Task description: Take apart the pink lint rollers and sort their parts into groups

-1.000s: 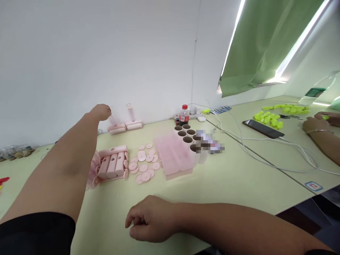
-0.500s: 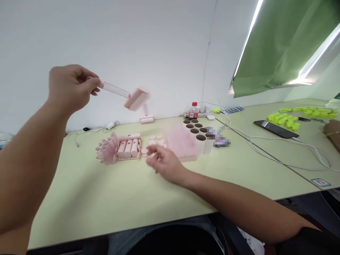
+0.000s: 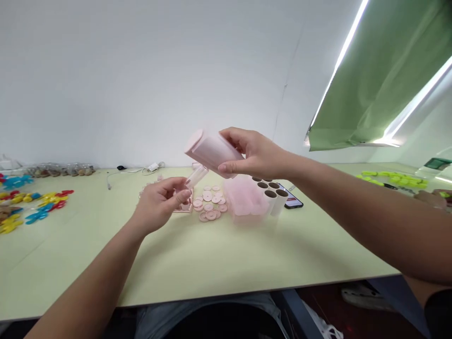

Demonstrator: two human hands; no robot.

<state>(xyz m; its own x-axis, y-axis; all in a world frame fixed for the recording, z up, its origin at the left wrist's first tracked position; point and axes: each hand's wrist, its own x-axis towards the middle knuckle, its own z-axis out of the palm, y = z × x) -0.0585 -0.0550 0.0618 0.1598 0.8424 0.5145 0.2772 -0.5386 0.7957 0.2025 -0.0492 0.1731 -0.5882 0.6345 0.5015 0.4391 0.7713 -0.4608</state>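
My right hand (image 3: pixel 256 153) grips a pale pink mallet head (image 3: pixel 213 148), a cylinder held tilted above the table, fingers behind and thumb below. Pinched in my left hand (image 3: pixel 157 205) is a clear tube handle (image 3: pixel 197 177), slanting up to the underside of the head. Whether the two are joined there, I cannot tell. Beneath them lie several flat pink discs (image 3: pixel 208 207) with small centre holes. A pink tray (image 3: pixel 185 210) is mostly hidden behind my left hand.
Right of the discs is a blurred pink translucent stack (image 3: pixel 243 200), beside upright tubes (image 3: pixel 270 194) with dark openings. A phone (image 3: pixel 293 200) lies behind those. Colourful plastic pieces (image 3: pixel 45 207) lie at left; neon yellow pieces (image 3: pixel 395 179) and another person's hand (image 3: pixel 431 200) at right.
My left hand has come down and to the right with the handle and head. My right hand has risen from beside the discs and taken hold of the head. The view has shifted left.
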